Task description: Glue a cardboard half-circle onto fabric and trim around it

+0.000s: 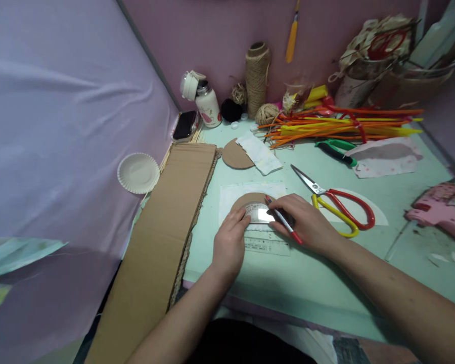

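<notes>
- Both hands work close together over the bench (258, 290), left and right on either side of a clear protractor (255, 214).
- Left hand (230, 241) comes in at the protractor's left end, fingertips pressed down on it, fingers close together; whether they grip its edge, I can't tell.
- Right hand (302, 218) has closed fingers around a red-and-white pen (287, 224), slanted, its tip up by the protractor's curved edge.
- Underneath, a round-edged cardboard piece (246, 199) shows as a brown arch beyond the protractor, ahead of the left fingers, with the pen tip over its right part.
- That cardboard lies on a white sheet (226, 195); nearer the body sits a clear ruler (265, 245), between the two wrists.
- Just beyond the right hand, scissors (322, 194) with one red and one yellow handle lie spread.
- On to the containers: a cream bottle (209, 107) stands at the back left, its lid tipped open; the inside is out of sight.
- Back right, a tub (352, 87) holds crumpled pale cloth and something with red loops.
- Beside it, a wider tub (396, 88) carries long pale pieces, too blurred to name.
</notes>
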Action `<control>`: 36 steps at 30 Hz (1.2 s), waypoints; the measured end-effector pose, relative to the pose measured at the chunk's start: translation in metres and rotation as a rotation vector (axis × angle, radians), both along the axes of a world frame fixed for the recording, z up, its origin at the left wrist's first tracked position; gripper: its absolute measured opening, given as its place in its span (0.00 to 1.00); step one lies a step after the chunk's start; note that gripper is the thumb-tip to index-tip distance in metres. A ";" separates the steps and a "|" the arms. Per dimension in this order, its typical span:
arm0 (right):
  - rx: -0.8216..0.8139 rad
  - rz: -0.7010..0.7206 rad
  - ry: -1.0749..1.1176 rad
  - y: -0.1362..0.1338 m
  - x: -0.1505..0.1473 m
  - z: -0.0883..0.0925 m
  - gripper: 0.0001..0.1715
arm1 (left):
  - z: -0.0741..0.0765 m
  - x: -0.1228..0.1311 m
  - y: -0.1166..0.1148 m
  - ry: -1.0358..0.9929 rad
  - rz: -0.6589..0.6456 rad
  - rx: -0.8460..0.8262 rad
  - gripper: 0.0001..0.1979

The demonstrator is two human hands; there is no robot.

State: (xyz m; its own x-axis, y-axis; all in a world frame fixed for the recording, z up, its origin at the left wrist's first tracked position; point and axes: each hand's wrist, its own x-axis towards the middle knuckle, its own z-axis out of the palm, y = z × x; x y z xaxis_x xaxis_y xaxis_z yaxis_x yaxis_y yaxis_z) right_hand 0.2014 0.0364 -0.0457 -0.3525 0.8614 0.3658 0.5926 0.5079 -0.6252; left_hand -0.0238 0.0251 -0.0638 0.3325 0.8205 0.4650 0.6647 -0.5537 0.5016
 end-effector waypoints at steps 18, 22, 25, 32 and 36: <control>-0.031 -0.003 -0.010 0.000 -0.001 0.004 0.09 | -0.005 -0.001 -0.001 0.012 0.008 -0.057 0.17; -0.032 0.000 -0.017 0.000 -0.001 0.003 0.09 | -0.004 -0.001 -0.001 0.058 0.011 -0.032 0.16; -0.030 0.001 -0.018 0.001 -0.001 0.002 0.09 | -0.002 0.000 -0.002 0.094 0.005 0.021 0.16; -0.027 -0.061 0.059 -0.001 0.002 0.008 0.09 | 0.005 0.002 -0.005 0.181 -0.033 0.037 0.17; -0.031 -0.345 0.184 -0.003 0.012 0.014 0.12 | 0.007 0.001 -0.005 0.228 -0.057 0.020 0.19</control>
